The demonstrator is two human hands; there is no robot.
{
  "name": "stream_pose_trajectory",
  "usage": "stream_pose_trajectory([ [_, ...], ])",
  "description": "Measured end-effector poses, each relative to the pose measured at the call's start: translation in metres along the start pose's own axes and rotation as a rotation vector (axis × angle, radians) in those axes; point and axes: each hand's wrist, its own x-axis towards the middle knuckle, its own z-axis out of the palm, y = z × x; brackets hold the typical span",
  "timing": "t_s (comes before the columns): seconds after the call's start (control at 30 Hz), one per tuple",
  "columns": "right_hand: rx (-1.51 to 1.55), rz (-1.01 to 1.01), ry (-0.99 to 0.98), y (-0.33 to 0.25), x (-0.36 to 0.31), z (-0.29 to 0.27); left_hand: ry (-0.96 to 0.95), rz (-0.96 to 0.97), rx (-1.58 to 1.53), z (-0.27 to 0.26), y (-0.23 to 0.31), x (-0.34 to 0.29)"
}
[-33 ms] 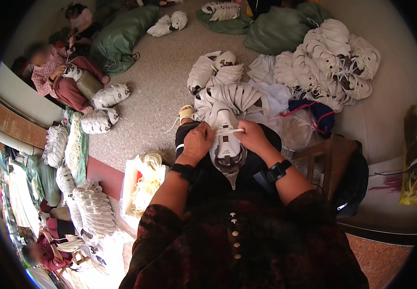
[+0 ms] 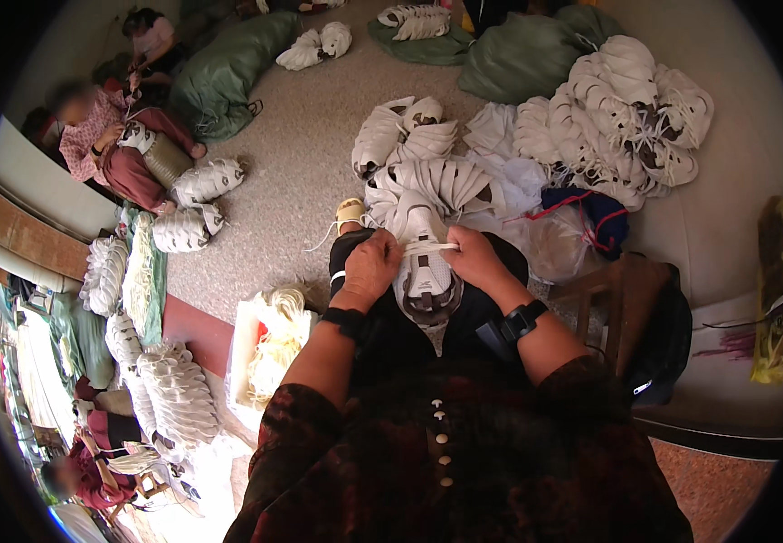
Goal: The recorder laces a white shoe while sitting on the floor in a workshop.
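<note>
A white and grey shoe upper (image 2: 426, 288) rests between my thighs, its dark-lined opening toward me. A white shoelace (image 2: 426, 247) runs across its front. My left hand (image 2: 376, 262) is closed at the left side of the upper, fingers curled round the lace. On the other side my right hand (image 2: 476, 257) pinches the lace between thumb and finger, with a short end showing. What lies inside my left fist is hidden. Just beyond, a row of nested white uppers (image 2: 436, 181) lies against the one in my lap.
An open box of pale laces (image 2: 278, 348) stands left of my leg. A heap of uppers (image 2: 626, 113), green sacks (image 2: 513, 59) and a plastic bag (image 2: 556, 242) lie ahead and right. A wooden stool (image 2: 604, 294) is at my right. Co-workers sit at the left, one holding an upper (image 2: 138, 138).
</note>
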Motion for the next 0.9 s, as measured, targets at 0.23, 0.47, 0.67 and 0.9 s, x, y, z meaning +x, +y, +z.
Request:
stream_pose_trajectory([
  [0.23, -0.054, 0.089, -0.042, -0.01, -0.006, -0.008, -0.05, -0.113, -0.093, -0.005, 0.003, -0.001],
  [0.47, -0.084, -0.055, -0.179, 0.004, -0.005, -0.019, -0.055, -0.114, -0.232, -0.002, -0.013, 0.0],
  [0.67, 0.297, -0.016, -0.049, -0.006, -0.008, -0.019, -0.059, -0.15, -0.329, 0.001, -0.022, 0.001],
  [0.9, -0.552, -0.239, 0.182, 0.053, -0.027, -0.091, 0.109, -0.37, -0.806, -0.046, -0.065, -0.022],
])
